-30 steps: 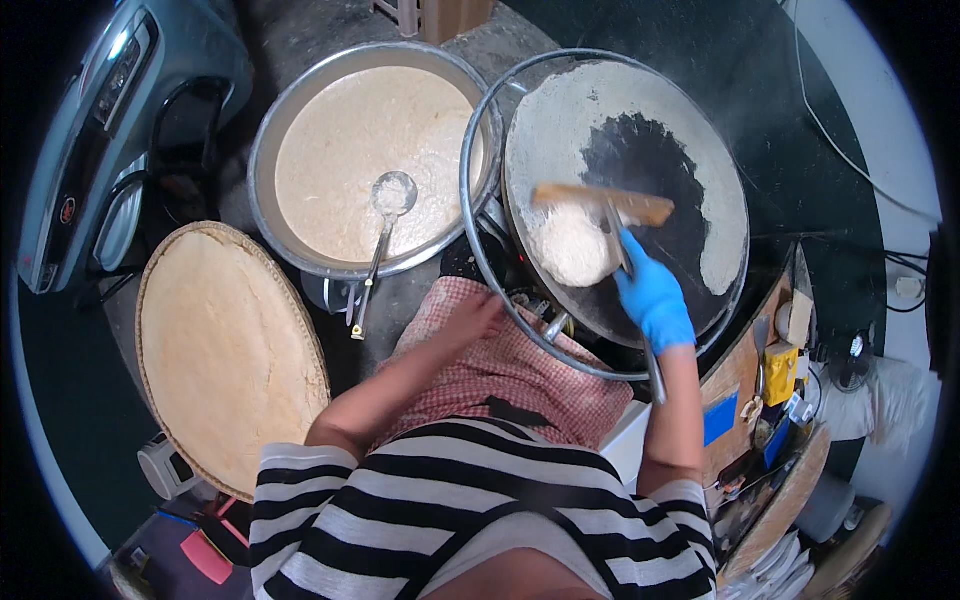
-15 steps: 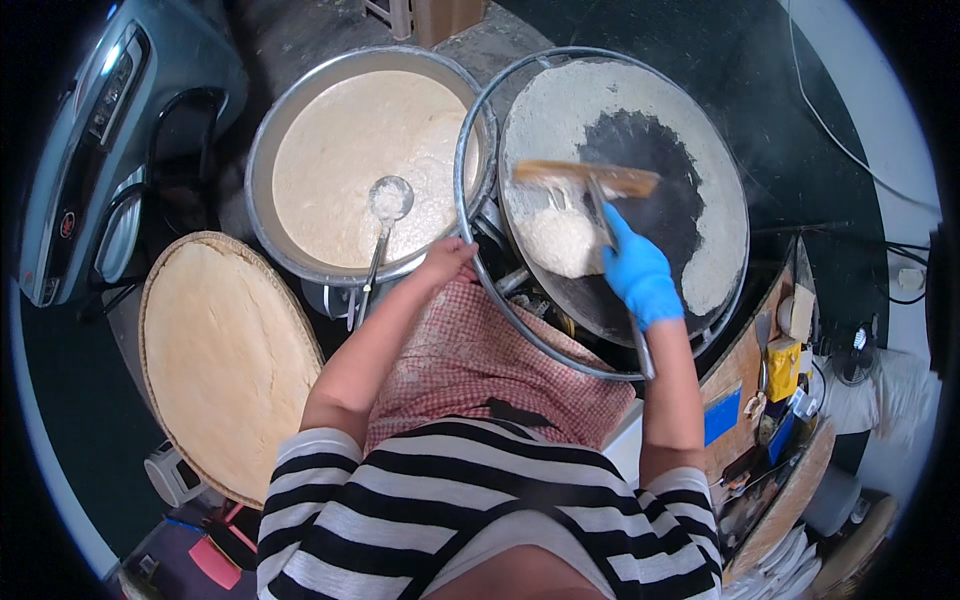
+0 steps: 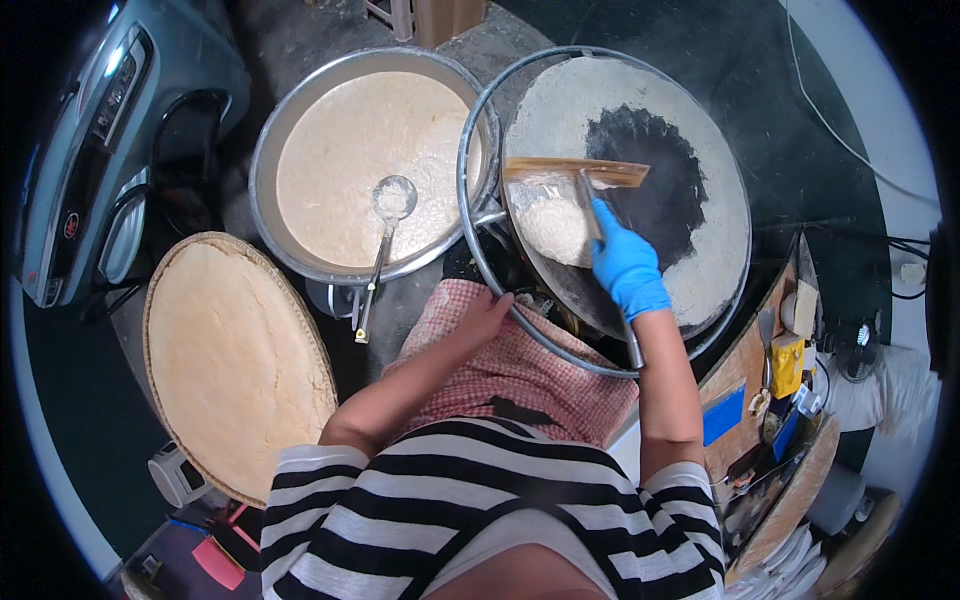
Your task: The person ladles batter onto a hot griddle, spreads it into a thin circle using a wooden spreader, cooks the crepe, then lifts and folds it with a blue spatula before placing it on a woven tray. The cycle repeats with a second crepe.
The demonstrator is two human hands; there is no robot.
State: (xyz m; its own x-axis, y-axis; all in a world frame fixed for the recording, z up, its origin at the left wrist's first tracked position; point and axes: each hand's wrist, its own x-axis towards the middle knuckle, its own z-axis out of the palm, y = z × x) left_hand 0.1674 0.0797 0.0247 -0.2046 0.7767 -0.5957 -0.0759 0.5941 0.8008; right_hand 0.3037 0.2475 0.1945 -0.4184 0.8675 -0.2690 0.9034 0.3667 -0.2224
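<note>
Since half a second ago, the bare left hand (image 3: 487, 317) has gone down along the round grey metal ring (image 3: 475, 235), and the T-shaped spreader with long wooden blade and metal handle (image 3: 575, 171) has shifted a little to the left. At present the left hand is at the lower left part of this ring, in front of the red-and-white checked apron (image 3: 465, 368); whether its fingers are closed on the ring, I cannot tell. Right hand in blue glove (image 3: 630, 265) is clamped on the spreader's handle. The spreader is over the round dark griddle (image 3: 660, 165), its blade just beyond a thick pale lump of wet batter (image 3: 553, 232). Around the dark middle of the griddle lies a thin pale coating (image 3: 712, 260). To the left stands a wide round metal basin (image 3: 263, 190) with pale batter, and a metal ladle (image 3: 378, 255) leans over its near rim. Nearer to the person's left is a round woven tray (image 3: 150, 345), bearing pale flat sheets (image 3: 235, 365).
</note>
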